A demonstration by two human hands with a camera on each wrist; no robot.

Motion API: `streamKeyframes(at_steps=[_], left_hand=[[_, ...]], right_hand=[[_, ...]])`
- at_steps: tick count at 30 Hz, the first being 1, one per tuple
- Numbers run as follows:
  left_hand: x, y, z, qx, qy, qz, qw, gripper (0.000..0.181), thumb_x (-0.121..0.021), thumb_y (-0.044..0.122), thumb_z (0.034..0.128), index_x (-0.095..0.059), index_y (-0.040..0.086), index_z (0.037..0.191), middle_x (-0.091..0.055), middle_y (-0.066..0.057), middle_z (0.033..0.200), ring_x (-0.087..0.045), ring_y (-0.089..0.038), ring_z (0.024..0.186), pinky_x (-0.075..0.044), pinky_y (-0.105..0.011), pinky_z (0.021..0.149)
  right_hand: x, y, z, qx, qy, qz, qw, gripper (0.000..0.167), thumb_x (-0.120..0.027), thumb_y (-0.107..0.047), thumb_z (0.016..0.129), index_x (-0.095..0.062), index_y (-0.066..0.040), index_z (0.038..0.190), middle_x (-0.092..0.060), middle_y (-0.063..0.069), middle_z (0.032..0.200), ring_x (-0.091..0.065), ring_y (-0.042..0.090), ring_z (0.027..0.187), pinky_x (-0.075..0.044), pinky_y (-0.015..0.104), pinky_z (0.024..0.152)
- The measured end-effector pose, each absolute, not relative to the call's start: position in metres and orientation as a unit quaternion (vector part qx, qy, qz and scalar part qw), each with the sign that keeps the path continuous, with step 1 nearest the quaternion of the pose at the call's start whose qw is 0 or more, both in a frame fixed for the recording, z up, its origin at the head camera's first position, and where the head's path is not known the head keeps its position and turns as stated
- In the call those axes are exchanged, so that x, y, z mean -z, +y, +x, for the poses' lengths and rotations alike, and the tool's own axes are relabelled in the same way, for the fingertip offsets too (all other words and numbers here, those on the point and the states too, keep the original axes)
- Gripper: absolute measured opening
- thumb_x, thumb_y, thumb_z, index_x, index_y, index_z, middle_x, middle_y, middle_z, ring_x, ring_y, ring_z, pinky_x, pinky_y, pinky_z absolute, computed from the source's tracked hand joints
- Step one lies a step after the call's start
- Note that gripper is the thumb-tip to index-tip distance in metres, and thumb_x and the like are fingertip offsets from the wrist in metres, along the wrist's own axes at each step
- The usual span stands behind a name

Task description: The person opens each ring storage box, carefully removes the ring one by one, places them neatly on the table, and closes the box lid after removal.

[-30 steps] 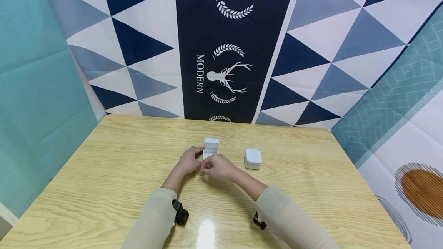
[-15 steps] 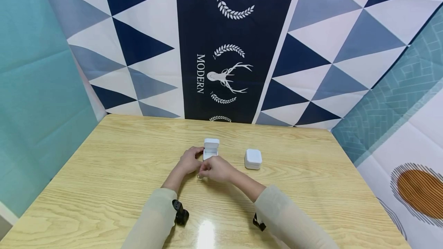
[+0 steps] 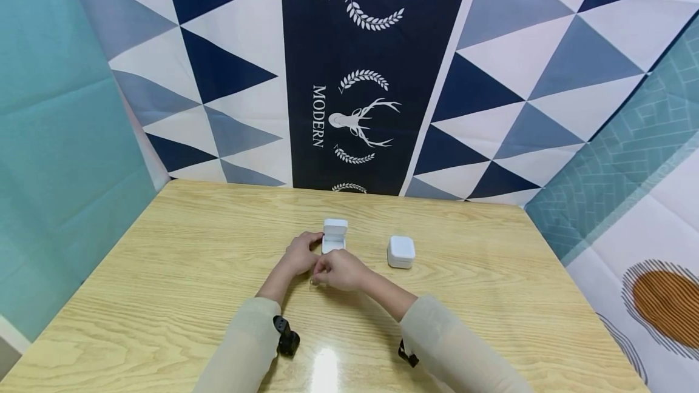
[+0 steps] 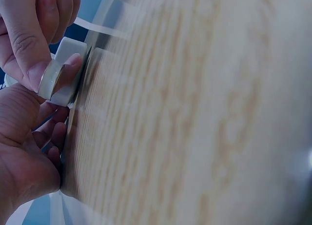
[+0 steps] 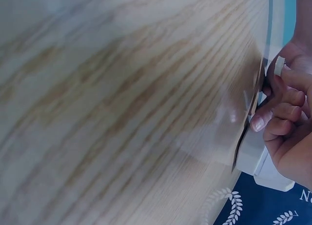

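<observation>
A small white ring box (image 3: 334, 243) stands with its lid raised near the middle of the table. My left hand (image 3: 300, 253) holds it from the left, thumb against its front and fingers along its side, partly hidden. Just in front of the box, my right hand (image 3: 340, 269) pinches a pale ring (image 4: 50, 79) with thin gold-coloured edges between thumb and fingertip. In the right wrist view the ring (image 5: 279, 66) sticks out past the curled fingers, apart from the box (image 5: 251, 149). The right hand hides part of the box's front.
A second white box (image 3: 401, 251), closed, stands to the right of the hands. Under everything is a light wooden table (image 3: 191, 259). A patterned cloth (image 3: 349, 77) hangs behind its back edge, and a teal cloth (image 3: 71, 156) hangs on the left.
My right hand has drawn slightly back toward me with the ring, uncovering more of the open box. The left hand keeps its place at the box.
</observation>
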State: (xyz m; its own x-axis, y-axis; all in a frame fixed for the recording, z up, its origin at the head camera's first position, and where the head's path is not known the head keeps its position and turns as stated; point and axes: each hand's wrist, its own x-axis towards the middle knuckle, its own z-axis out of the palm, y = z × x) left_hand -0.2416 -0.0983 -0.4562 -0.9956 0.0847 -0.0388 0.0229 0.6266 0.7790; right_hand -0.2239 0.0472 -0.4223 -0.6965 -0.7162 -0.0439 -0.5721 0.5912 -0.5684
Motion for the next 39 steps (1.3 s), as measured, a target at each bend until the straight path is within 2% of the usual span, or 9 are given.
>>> streamKeyframes(at_steps=[24,34,39], left_hand=[[0.4568,-0.0976,-0.2408,-0.419,0.907,0.035,0.029,0.06,-0.07,0.011,0.0753,-0.053,0.007,0.133,-0.052,-0.014,0.134,-0.042,-0.037,0.129,-0.027,-0.058,0.105],[0.4575,-0.0978,-0.2423,-0.413,0.909,0.036,0.031,0.06,-0.071,0.012,0.0761,-0.052,0.006,0.133,-0.052,-0.014,0.134,-0.043,-0.036,0.128,-0.029,-0.057,0.105],[0.4584,-0.0982,-0.2431,-0.414,0.909,0.036,0.031,0.06,-0.072,0.014,0.0772,-0.052,0.006,0.133,-0.052,-0.014,0.135,-0.043,-0.036,0.129,-0.029,-0.056,0.105]], right_hand=[[0.4279,0.0481,-0.2232,0.257,0.886,-0.367,0.12,0.012,-0.067,-0.018,0.086,-0.071,-0.008,0.082,-0.069,-0.001,0.069,-0.044,-0.001,0.051,-0.035,0.014,0.048],[0.4306,0.0487,-0.224,0.26,0.889,-0.355,0.123,0.012,-0.066,-0.018,0.087,-0.071,-0.01,0.08,-0.067,-0.003,0.067,-0.041,0.001,0.048,-0.031,0.015,0.046],[0.4305,0.0492,-0.2236,0.251,0.891,-0.358,0.12,0.012,-0.065,-0.019,0.088,-0.071,-0.011,0.08,-0.069,-0.002,0.071,-0.042,0.001,0.05,-0.032,0.015,0.048]])
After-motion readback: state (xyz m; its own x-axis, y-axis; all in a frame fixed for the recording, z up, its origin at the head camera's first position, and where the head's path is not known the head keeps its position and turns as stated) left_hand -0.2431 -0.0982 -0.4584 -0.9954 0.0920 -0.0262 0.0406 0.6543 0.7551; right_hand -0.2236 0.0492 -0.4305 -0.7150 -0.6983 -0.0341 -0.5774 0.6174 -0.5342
